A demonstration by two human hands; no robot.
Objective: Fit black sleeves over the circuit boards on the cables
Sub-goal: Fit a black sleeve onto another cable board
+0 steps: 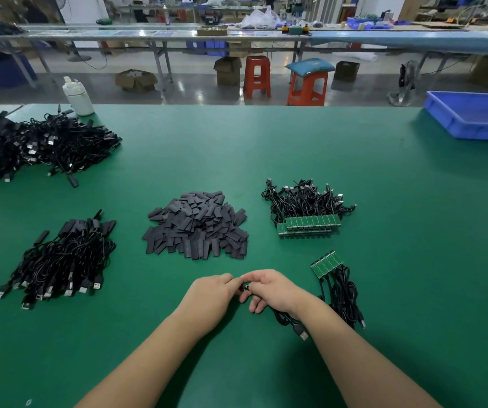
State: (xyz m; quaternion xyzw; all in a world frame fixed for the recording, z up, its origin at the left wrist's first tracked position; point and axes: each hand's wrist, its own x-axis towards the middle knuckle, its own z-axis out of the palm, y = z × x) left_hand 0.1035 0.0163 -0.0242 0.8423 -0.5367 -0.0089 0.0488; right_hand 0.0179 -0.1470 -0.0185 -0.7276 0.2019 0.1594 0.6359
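Observation:
My left hand [212,293] and my right hand [272,288] meet at the table's front centre, both pinching a small black sleeve [244,287] between their fingertips. The board inside is hidden. A black cable [288,322] with a USB plug trails from under my right wrist. A heap of loose black sleeves [197,226] lies just beyond my hands. Cables with bare green circuit boards sit in a bundle [309,210] at centre right, and a smaller bunch [335,281] lies by my right hand. Sleeved cables [63,260] are piled at the left.
A big pile of black cables [34,145] fills the far left of the green table [295,148], with a white bottle [77,97] behind it. A blue tray [472,114] stands at the far right edge. Benches, stools and boxes lie beyond the table.

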